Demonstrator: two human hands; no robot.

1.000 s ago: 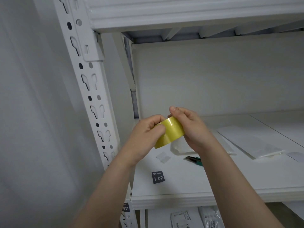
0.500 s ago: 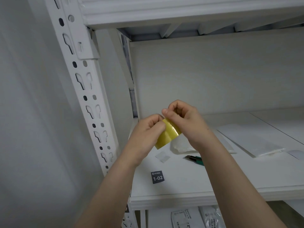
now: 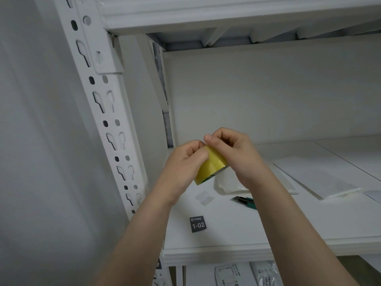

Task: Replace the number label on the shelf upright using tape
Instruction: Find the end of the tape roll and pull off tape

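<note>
A roll of yellowish clear tape (image 3: 212,167) is held above the shelf board between both hands. My left hand (image 3: 183,164) grips the roll from the left. My right hand (image 3: 235,149) has its fingers curled over the roll's top edge, thumb tip pressed on the tape. A dark number label reading 1-02 (image 3: 198,224) lies flat on the shelf board (image 3: 288,226) below the hands. The white perforated shelf upright (image 3: 107,112) runs diagonally at the left, bare in the visible stretch.
A green utility knife (image 3: 246,202) and a small clear scrap (image 3: 204,197) lie on the board. Flat white plastic bags (image 3: 315,178) sit to the right. Another dark label (image 3: 158,264) peeks out low on the upright. Packaged items (image 3: 245,274) lie on the shelf below.
Both hands have risen slightly with the tape roll. The right hand's fingers have curled further over the roll's top edge, picking at the tape.
</note>
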